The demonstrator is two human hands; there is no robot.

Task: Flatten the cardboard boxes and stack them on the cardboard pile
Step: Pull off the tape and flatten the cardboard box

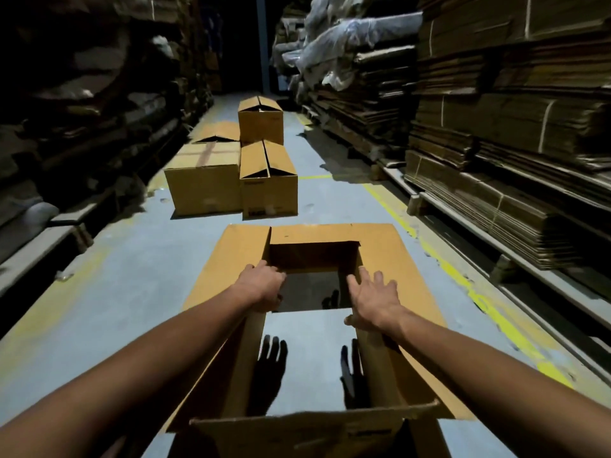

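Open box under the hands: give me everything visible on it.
The open cardboard box is plain brown corrugated board, open at top and bottom so the grey floor shows through. Its flaps are splayed outward. It stands in the aisle nearest the camera. The left hand grips the left wall's rim; the right hand rests on the right wall's rim, fingers spread.

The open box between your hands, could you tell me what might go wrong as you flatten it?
The open box has both ends open, floor showing through; held only at its side walls by the left hand and right hand, it may skew sideways. The unflattened boxes ahead narrow the aisle.
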